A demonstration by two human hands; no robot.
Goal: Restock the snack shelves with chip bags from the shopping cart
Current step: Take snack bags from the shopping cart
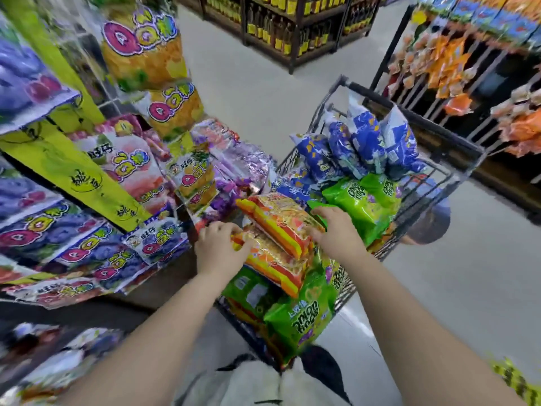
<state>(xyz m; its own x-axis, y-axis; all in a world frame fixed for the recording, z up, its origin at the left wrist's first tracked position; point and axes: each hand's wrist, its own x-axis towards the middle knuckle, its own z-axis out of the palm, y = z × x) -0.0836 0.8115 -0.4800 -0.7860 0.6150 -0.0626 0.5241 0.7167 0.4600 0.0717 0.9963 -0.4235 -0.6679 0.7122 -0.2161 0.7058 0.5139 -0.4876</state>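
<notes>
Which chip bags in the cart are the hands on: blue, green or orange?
The orange bags with yellow stripes: the left hand and right hand hold their ends. The green bags lie beside them; the blue bags stand farther off.

orange chip bags (278, 227): glossy, crinkled plastic film
green bags (363, 200): shiny plastic film
shopping cart (380, 98): dark metal wire
candy bags (128, 168): glossy plastic
floor (263, 83): smooth, faint sheen

Bright, even overhead store light with soft, faint shadows. Strong wide-angle bending at the edges; motion blur smears the shelves (73, 200) and floor (251, 83).
</notes>
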